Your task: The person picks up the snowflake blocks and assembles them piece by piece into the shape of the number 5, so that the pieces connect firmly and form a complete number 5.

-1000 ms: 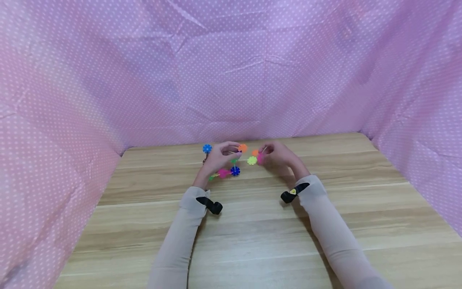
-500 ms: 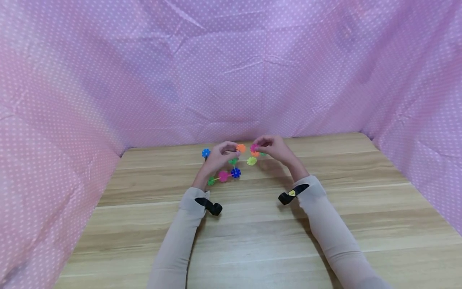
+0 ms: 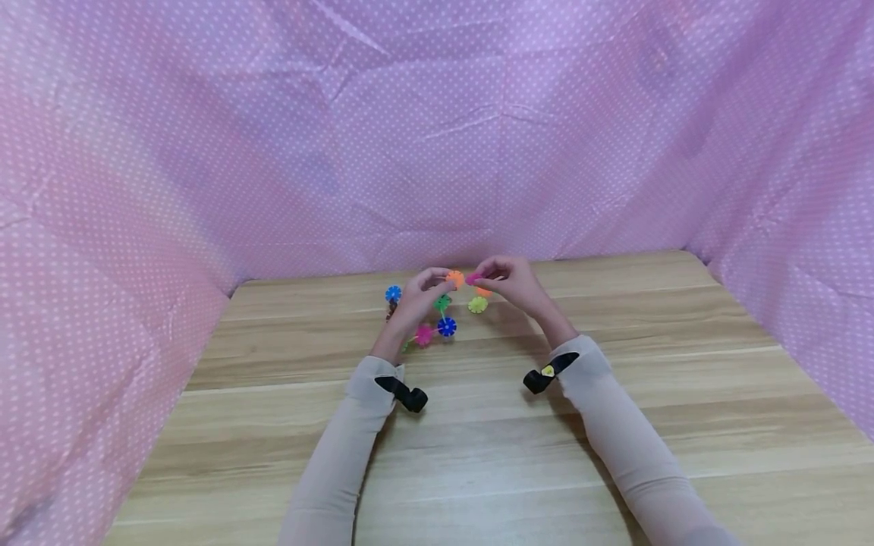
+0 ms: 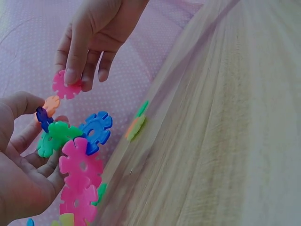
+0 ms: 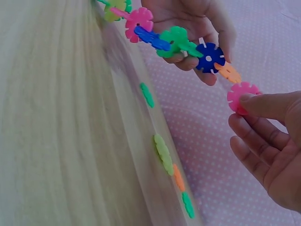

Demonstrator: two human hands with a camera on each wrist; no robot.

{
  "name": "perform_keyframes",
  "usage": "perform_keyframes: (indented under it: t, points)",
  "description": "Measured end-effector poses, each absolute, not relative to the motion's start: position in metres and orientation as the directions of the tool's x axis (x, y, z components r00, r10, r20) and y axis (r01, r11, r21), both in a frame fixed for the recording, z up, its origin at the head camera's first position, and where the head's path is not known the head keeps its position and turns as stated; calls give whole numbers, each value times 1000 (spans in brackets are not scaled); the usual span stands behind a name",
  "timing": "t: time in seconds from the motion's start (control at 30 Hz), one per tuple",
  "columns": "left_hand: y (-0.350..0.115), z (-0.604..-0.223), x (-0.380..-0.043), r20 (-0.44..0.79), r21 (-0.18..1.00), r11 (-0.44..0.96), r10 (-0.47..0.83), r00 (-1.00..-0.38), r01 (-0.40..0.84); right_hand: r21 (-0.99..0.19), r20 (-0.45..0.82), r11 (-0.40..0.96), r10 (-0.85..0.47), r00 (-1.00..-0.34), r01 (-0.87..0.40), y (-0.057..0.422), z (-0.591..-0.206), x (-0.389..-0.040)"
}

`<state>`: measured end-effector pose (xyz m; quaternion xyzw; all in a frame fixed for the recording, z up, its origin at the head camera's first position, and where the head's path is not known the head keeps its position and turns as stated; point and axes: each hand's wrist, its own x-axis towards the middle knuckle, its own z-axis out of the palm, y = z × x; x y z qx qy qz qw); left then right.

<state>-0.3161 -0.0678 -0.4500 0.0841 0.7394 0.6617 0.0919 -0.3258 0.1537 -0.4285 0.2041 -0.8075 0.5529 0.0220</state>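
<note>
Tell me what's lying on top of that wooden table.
On the table lie a yellow disc, an orange disc and two green discs; whether the chain touches it is unclear. Anything beneath the sleeves is covered and can't be seen.

Soft light glazes the table; wrist views look dimmer.

PLACE: draped tabletop booth | pink dotted cloth | wood-grain table

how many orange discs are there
2: one orange disc in the chain the left hand holds, another orange disc on the table beside a lime disc; more may be hidden.
</note>
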Motion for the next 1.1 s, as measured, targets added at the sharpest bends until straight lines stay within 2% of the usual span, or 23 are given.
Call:
perform_keyframes:
  t: [0.3, 0.53, 0.7, 1.1]
  points:
    - [-64, -448, -312, -41, 997, 68, 208, -977, -27, -870, 299, 309, -290, -909, -385, 147, -429, -323]
    - [-63, -446, -311, -46, 999, 23, 214, -976, -42, -870, 265, 340, -286, -921, -357, 140, -417, -313]
    - [-62, -444, -312, -48, 999, 1, 208, -977, -49, -859, 289, 352, -266, -920, -372, 142, -426, -319]
    - [-58, -444, -311, -34, 999, 17, 193, -981, -31, -855, 340, 315, -263, -903, -413, 141, -425, -316]
